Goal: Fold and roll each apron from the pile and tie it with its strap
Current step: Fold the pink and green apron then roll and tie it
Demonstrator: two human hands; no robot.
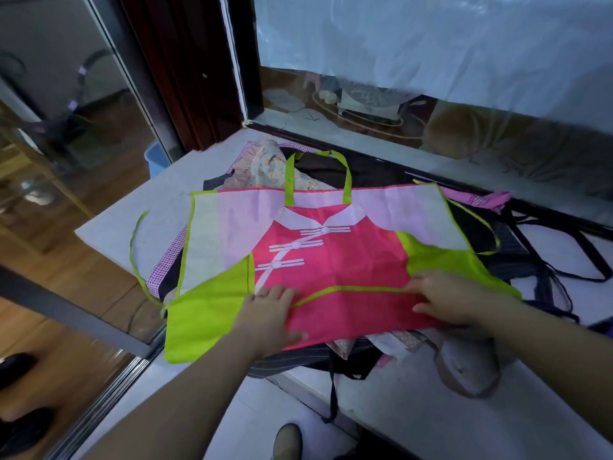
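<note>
A pink and lime-green apron (331,260) lies spread flat on top of the pile, with white button loops on its bib and a green neck loop (318,175) at the far side. Its thin green waist strap (136,257) trails off to the left. My left hand (268,317) rests on the near hem, thumb under the edge and fingers on top. My right hand (444,300) pinches the fabric by the green pocket seam at the near right. Under it lies the pile of aprons (331,167), dark, floral and checked.
The pile sits on a white stone window ledge (132,214). Glass panes stand behind and to the left. Dark straps (564,257) sprawl over the ledge on the right, and some hang over its near edge. A shoe (287,439) shows on the floor below.
</note>
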